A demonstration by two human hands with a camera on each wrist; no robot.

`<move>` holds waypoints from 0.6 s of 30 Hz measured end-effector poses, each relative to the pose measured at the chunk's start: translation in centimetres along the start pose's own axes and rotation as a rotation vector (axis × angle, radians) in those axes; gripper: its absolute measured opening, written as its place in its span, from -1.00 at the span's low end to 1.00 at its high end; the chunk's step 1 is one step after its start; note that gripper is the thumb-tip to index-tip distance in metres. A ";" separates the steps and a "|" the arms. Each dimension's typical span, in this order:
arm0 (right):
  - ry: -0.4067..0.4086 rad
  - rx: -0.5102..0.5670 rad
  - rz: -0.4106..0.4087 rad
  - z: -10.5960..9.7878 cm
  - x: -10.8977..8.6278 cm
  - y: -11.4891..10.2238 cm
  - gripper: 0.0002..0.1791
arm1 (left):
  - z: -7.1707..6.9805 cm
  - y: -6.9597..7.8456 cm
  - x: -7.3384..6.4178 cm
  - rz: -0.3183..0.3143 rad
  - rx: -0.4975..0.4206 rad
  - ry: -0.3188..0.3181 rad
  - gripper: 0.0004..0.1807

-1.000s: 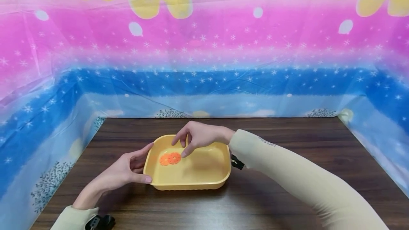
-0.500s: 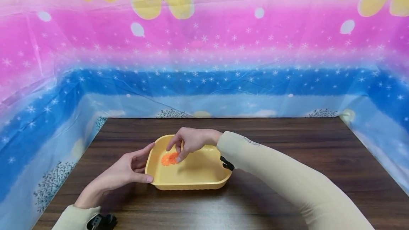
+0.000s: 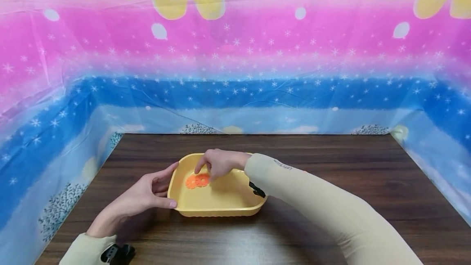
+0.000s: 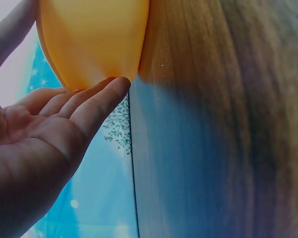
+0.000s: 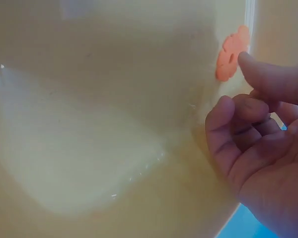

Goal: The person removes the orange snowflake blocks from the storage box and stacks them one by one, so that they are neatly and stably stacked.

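Note:
A yellow plastic tray (image 3: 220, 207) with rounded corners stands on the table. My left hand (image 3: 141, 195) holds its left end, thumb at the front corner and fingers at the back; in the left wrist view those fingers lie against the tray's outer wall. Two orange flower-shaped pieces (image 3: 196, 181) lie overlapping or joined on the tray floor, towards the left. Over the tray, my right hand (image 3: 220, 162) reaches down at them. In the right wrist view its thumb touches or nearly touches the orange edge, with other fingers curled below. Its index fingertip is hidden there, so a pinch cannot be confirmed.
The dark wood-grain table (image 3: 324, 199) extends around the tray. A printed cloth backdrop (image 3: 235, 93) in pink and blue rises behind its far edge and along the sides. A black strap device (image 3: 117, 253) sits at my left wrist.
My right hand has moved left and down, bringing its thumb to the orange flower-shaped pieces. My left hand has stayed on the tray's left end, and the pieces lie where they were.

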State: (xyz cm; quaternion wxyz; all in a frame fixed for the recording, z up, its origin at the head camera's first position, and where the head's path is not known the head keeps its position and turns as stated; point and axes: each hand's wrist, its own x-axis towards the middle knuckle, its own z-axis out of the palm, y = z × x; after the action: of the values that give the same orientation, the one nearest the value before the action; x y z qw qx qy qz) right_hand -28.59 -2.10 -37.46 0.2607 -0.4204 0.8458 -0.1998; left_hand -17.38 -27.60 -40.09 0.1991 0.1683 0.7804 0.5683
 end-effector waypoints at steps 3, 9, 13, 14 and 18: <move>0.003 -0.013 0.011 0.3 0.3 0.1 -0.46 | 0.0 0.0 0.0 0.002 -0.002 -0.002 0.18; 0.025 -0.063 0.032 1.2 0.8 0.1 -0.41 | 0.1 0.1 0.0 0.005 0.003 0.003 0.19; 0.070 -0.141 0.027 1.7 1.1 -0.1 -0.46 | 0.1 0.1 0.0 0.005 -0.002 0.003 0.18; 0.082 -0.156 0.026 1.8 1.1 -0.1 -0.48 | 0.1 0.1 0.0 0.005 -0.006 0.002 0.18; 0.105 -0.175 0.009 2.1 1.2 -0.3 -0.55 | 0.1 0.1 -0.1 0.005 -0.015 0.000 0.18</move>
State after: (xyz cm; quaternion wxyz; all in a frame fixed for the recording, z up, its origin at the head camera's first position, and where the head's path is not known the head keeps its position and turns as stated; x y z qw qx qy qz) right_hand -27.77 -3.52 -39.31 0.1791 -0.4268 0.8744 -0.1458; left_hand -17.25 -27.58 -40.03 0.1991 0.1689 0.7756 0.5747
